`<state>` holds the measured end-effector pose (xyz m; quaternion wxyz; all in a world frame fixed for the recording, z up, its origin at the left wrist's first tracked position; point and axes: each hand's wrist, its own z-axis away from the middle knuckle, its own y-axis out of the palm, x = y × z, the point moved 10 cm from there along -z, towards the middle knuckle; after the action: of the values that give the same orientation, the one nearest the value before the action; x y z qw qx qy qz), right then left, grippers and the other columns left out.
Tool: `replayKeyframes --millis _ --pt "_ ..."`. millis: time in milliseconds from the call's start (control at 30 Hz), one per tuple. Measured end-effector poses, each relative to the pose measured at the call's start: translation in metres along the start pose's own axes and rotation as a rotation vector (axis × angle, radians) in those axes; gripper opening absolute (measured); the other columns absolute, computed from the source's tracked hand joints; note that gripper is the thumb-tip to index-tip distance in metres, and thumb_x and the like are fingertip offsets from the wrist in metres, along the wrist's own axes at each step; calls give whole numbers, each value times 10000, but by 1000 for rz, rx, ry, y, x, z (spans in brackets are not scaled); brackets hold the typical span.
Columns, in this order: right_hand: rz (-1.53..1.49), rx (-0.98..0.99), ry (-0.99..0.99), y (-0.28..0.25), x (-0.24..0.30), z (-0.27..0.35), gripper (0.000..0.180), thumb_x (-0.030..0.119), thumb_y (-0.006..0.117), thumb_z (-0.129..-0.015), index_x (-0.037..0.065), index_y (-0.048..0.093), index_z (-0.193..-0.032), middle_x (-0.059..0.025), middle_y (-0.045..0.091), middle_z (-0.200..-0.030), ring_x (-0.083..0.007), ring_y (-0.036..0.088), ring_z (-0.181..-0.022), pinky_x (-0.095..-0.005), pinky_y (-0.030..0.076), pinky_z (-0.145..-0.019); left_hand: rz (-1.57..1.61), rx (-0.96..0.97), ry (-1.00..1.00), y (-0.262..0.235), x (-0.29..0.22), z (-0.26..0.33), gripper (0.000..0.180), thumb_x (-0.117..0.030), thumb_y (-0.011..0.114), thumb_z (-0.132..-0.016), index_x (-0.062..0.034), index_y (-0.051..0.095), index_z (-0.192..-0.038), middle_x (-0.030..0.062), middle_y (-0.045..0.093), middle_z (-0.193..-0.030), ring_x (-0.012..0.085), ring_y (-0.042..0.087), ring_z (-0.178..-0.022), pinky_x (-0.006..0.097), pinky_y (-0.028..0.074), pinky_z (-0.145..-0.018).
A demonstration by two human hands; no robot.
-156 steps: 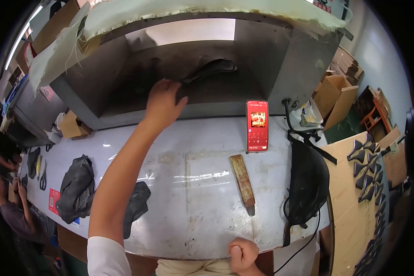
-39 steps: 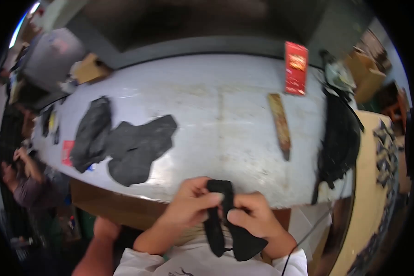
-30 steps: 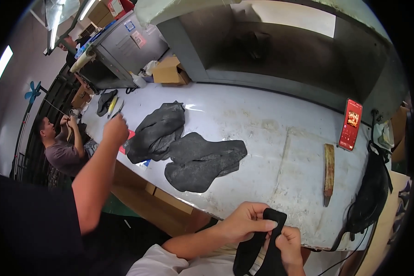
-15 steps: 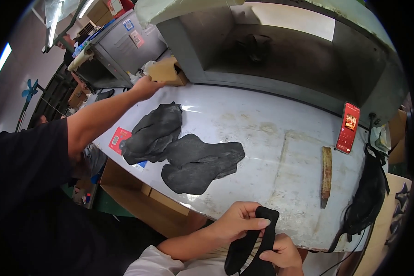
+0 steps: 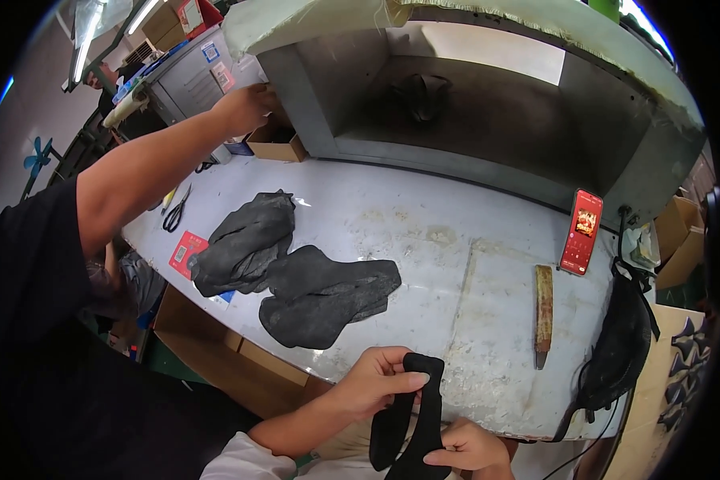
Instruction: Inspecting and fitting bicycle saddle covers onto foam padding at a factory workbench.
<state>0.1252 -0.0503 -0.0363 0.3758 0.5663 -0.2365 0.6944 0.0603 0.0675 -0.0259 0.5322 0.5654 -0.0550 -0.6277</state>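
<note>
Black cloth (image 5: 430, 408) was pinched at its upper fold by the left hand (image 5: 374, 384) and lower by the right hand (image 5: 474, 446), apparently to keep it spread.

You hold a soft, matte black U-shaped piece (image 5: 430, 406), its closed bend uppermost and its two legs hanging with a gap between them. Your left hand (image 5: 382, 386) pinches it at the bend; your right hand (image 5: 468, 446) grips the right leg lower down. The left leg ends rounded; the right runs out of view. It hangs above your lap, by the tabletop (image 5: 480, 320) edge.
</note>
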Motion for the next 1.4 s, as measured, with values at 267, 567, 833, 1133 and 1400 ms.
replayKeyframes --millis 267,567,833,1133,1400 --pt "-72 -53 -239 -11 11 1 260 144 671 -909 -22 562 -742 -82 536 -606 -178 498 -534 -317 380 -522 -17 -87 127 -13 -22 9 133 -30 691 -861 26 643 -972 92 690 -817 156 665 -691 299 553 -633" --pt "-540 -619 -357 -48 38 6 253 190 788 -810 21 614 -883 -29 602 -785 -88 544 -684 -265 430 -592 -207 78 -39 34 14 -1 232 12 736 -783 38 645 -995 105 588 -965 185 630 -812 330 542 -713" --pt "-171 -864 -408 -57 53 23 202 30 752 -832 -14 666 -1009 -49 641 -902 -92 605 -737 -225 476 -649 -66 75 70 23 21 6 248 -229 654 -904 -39 535 -1011 46 570 -931 116 569 -837 278 468 -713" --pt "-462 -700 -285 -45 36 12 197 102 706 -898 3 647 -1057 -11 620 -871 -44 543 -796 -216 447 -681 -865 -20 417 40 -16 15 239 -130 555 -959 -34 518 -744 -11 522 -706 78 448 -654 239 352 -602" --pt "-825 -586 -260 -31 31 3 217 132 668 -935 -6 643 -1101 17 634 -910 -26 551 -797 -189 442 -687 -540 51 375 47 -6 7 256 -185 556 -981 -35 541 -774 17 538 -755 95 454 -674 254 360 -613"
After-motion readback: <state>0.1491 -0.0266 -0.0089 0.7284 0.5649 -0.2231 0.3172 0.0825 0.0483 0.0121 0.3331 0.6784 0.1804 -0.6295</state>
